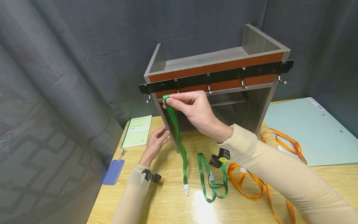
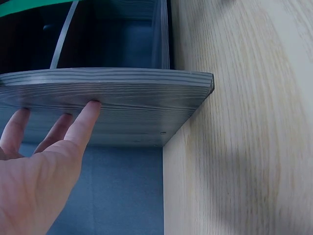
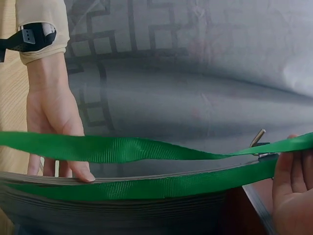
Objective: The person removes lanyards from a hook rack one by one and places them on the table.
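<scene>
A grey wooden shelf (image 1: 253, 40) with a black hook rail (image 1: 218, 76) stands on the table. My right hand (image 1: 193, 107) pinches the top loop of a green lanyard (image 1: 179, 137) up at the rail, near the left hooks (image 1: 148, 99). The strap hangs down to its white end (image 1: 186, 187) on the table. In the right wrist view the green lanyard (image 3: 127, 149) stretches across the frame, held by my fingers (image 3: 291, 171). My left hand (image 1: 156, 141) rests its straight fingers (image 2: 83, 120) against the shelf's left side panel (image 2: 127, 98).
A second green lanyard (image 1: 212, 180) and orange lanyards (image 1: 251, 183) lie on the wooden table (image 1: 167, 205). A green notebook (image 1: 137, 130) and a blue badge holder (image 1: 113, 171) sit at the left. A pale blue folder (image 1: 310, 127) lies at the right. Dark curtain behind.
</scene>
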Tool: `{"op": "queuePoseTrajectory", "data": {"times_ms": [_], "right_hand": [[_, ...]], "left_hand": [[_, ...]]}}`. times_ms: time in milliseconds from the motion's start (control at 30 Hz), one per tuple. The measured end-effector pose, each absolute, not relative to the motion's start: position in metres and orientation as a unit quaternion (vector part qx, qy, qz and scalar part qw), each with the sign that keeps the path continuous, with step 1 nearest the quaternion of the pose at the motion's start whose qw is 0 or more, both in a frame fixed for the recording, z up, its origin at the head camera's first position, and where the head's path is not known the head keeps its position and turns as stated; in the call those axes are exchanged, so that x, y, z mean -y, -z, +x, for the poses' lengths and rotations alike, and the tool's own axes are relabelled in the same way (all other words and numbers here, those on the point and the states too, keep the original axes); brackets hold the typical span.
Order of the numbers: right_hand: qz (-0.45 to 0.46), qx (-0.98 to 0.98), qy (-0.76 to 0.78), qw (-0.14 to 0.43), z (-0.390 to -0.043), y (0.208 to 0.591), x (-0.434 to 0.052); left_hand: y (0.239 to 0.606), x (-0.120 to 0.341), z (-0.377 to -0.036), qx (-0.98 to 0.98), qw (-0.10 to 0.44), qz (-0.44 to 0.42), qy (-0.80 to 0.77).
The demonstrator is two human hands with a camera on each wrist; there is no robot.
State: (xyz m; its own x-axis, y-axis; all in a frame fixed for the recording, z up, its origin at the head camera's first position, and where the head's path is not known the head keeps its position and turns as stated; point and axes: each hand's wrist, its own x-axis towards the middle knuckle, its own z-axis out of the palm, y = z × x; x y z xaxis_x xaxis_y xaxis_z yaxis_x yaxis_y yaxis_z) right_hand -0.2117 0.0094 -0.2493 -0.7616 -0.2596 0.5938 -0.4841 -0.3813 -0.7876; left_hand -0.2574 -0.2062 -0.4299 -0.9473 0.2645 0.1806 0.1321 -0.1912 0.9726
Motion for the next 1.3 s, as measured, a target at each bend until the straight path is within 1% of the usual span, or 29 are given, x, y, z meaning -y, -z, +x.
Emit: {"op": "queuePoseTrajectory", "data": {"times_ms": [467, 1100, 1300], "right_hand": [[0.352, 0.555, -0.750, 0.076, -0.208, 0.259, -0.020], [0.312, 0.618, -0.717, 0.073, -0.203, 0.288, -0.035], [0.299, 0.628, -0.716, 0.059, -0.200, 0.300, -0.037]], "left_hand": [[0.430, 0.207, -0.258, -0.632, 0.046, 0.163, -0.756], [0.431, 0.207, -0.258, -0.626, 0.044, 0.170, -0.760], [0.431, 0.207, -0.258, -0.629, 0.047, 0.171, -0.757]]}}
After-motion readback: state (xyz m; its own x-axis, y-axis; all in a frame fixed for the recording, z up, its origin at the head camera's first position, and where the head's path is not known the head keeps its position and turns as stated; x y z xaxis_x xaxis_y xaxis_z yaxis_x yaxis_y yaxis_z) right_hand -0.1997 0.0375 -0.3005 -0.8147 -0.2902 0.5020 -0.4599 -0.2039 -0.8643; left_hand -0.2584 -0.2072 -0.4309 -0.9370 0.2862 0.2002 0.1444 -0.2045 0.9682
